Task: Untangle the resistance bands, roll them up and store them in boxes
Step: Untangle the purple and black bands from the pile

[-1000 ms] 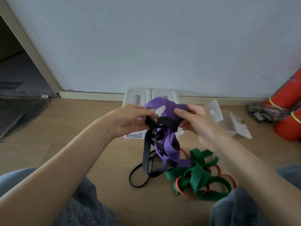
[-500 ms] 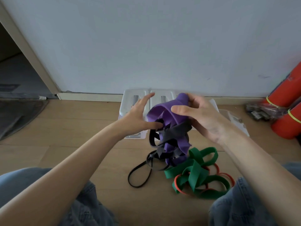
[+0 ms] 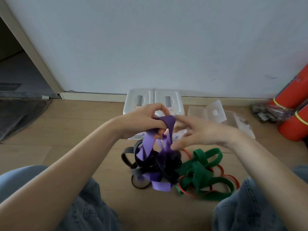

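Observation:
My left hand (image 3: 143, 121) grips the top loop of the purple band (image 3: 168, 124) and holds it up above the floor. The purple band hangs down, knotted with black bands (image 3: 150, 165) in a heap on the wooden floor. My right hand (image 3: 198, 132) is beside the loop with fingers spread and blurred, its thumb near the hanging purple strands. A green band (image 3: 201, 174) lies tangled with a thin red band (image 3: 221, 170) to the right. Two closed white boxes (image 3: 166, 102) stand behind my hands.
Open clear plastic boxes (image 3: 215, 112) lie at the right by the wall. Red rolled mats (image 3: 293, 120) and a dark bundle (image 3: 266, 112) are at the far right. A dark mat (image 3: 20, 117) lies left by a doorway. My knees in jeans frame the heap.
The purple and black bundle has dropped lower onto the floor. My left hand has closed on the purple loop, and my right hand has let go and opened.

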Action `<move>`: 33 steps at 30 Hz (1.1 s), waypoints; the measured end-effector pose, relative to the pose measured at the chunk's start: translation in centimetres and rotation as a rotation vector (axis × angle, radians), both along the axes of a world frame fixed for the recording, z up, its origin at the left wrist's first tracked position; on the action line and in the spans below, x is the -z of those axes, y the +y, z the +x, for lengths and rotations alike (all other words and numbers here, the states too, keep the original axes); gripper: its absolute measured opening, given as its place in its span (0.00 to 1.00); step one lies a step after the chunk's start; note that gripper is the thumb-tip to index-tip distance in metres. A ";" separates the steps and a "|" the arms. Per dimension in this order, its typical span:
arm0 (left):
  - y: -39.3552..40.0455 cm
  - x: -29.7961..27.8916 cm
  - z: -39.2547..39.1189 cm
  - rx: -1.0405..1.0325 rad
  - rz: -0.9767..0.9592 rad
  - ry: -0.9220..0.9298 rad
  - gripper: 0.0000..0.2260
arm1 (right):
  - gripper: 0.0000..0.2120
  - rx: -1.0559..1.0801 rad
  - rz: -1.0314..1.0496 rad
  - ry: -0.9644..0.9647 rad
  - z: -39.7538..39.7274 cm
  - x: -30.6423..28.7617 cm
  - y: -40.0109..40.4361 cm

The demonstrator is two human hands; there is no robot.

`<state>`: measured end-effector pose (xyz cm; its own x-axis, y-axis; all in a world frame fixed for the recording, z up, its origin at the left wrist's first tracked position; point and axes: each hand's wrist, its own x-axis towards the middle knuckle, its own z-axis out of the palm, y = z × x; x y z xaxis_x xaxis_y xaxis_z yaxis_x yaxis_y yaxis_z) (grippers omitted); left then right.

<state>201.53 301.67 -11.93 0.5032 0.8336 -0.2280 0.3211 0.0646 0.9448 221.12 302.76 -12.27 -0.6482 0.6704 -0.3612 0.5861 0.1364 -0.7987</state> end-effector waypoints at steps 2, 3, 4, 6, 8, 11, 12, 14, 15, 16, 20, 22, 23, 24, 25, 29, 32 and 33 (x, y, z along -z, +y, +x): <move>0.2 -0.2 0.0 -0.067 -0.038 -0.071 0.11 | 0.16 0.027 0.119 0.040 -1.3 0.5 -0.4; 0.5 -0.2 -0.4 -0.108 -0.053 -0.114 0.11 | 0.11 0.105 0.174 0.070 -1.6 0.3 -0.3; 0.8 -0.2 -0.7 -0.148 -0.053 -0.132 0.11 | 0.08 0.203 0.193 0.122 -1.5 0.0 0.0; 0.8 0.8 -0.9 -0.169 0.021 -0.040 0.11 | 0.07 0.370 0.094 0.335 -0.9 -1.0 0.5; 0.3 2.7 -0.1 -0.054 0.102 0.145 0.10 | 0.09 0.401 -0.020 0.519 -0.5 -1.7 0.6; -0.5 5.0 0.3 0.116 -0.105 0.241 0.09 | 0.10 0.421 -0.119 0.648 -0.2 -1.8 0.3; -0.4 5.3 0.0 0.143 -0.152 0.256 0.11 | 0.09 0.467 -0.128 0.695 0.0 -1.9 0.5; 0.1 5.1 -0.9 0.147 -0.090 0.371 0.11 | 0.07 0.601 -0.139 0.839 0.9 -2.4 1.1; 0.3 4.8 -1.3 0.129 -0.039 0.399 0.10 | 0.06 0.667 -0.126 0.913 1.6 -2.8 1.4; 0.5 4.1 -1.5 0.107 0.000 0.370 0.09 | 0.06 0.709 -0.087 0.953 2.4 -3.1 1.8; 0.7 -0.2 -2.0 0.018 0.061 -0.050 0.06 | 0.05 0.664 0.220 0.430 4.9 -3.2 2.7; 0.8 -1.5 -2.1 -0.067 0.082 -0.139 0.08 | 0.16 0.539 0.222 0.006 4.9 -2.4 2.7; 0.7 -1.6 -1.8 -0.075 0.115 -0.055 0.09 | 0.26 0.462 0.198 -0.087 4.4 -1.9 2.4; 0.5 -1.6 -1.3 -0.025 0.140 0.075 0.09 | 0.35 0.380 0.186 -0.092 3.6 -1.5 2.0; 0.2 -1.5 -0.8 0.064 0.140 0.178 0.10 | 0.42 0.285 0.172 -0.041 2.6 -1.3 1.4; -0.3 -1.4 -0.1 0.171 0.086 0.204 0.10 | 0.28 0.100 0.066 0.181 0.0 -0.6 0.6; 0.2 -0.7 -0.2 0.139 0.111 0.235 0.06 | 0.16 0.114 0.056 0.139 -0.6 -0.5 0.8; 0.3 -0.1 -0.1 0.125 0.118 0.249 0.04 | 0.15 0.118 0.063 0.131 -0.7 -0.5 0.8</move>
<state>201.45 301.97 -11.79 0.5446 0.7964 -0.2628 0.5426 -0.0956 0.8346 220.47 303.56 -11.80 -0.6022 0.7634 -0.2337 0.4927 0.1250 -0.8612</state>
